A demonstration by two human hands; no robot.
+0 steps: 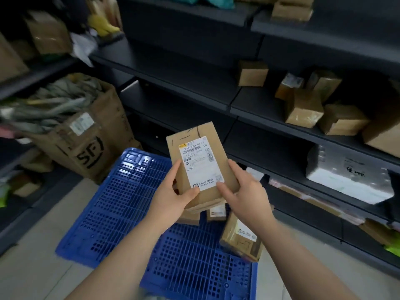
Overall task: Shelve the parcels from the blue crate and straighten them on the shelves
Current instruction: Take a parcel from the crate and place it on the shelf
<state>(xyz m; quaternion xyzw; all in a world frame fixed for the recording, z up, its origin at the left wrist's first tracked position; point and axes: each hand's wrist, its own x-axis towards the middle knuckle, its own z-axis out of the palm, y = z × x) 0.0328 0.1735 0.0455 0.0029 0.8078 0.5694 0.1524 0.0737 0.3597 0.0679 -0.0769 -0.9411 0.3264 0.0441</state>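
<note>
A: Risks, biggest thing first?

B: Starting with the dark grey metal shelving (270, 135) right of the blue perforated plastic crate (121, 204). Holds a cluster of small brown cardboard boxes (303, 109), lying crooked, up and right of the crate. Could knock them further askew, or off the edge, when sliding another in beside them.

A: And the crate itself?

B: Sits on the floor, with a tilted brown cardboard parcel with a white label (240, 237) leaning at its right side. Could get struck by a dropped parcel.

A: The one in hand?

B: Tall brown cardboard parcel with a white shipping label (194, 146), up in the air directly above the crate, not yet on any shelf. Clamped only at its lower end: left hand (173, 198) wrapped round the left edge, thumb on the face; right hand (246, 191) gripping the right edge, thumb on the label. Probably top-heavy in that hold; may tip forward out of the fingers during the reach.

A: Anything readable?

B: "SF" in black on the large open brown cardboard carton (91, 156) left of the crate. Dark handwriting on the white plastic-wrapped parcel (346, 180), on the shelf right of the crate, not legible. On the held label, seemingly "5028 0009 00 13" over a barcode, "0009" lower down, a yellow logo at the top corner. Small print at the bottom too fine to make out.
</note>
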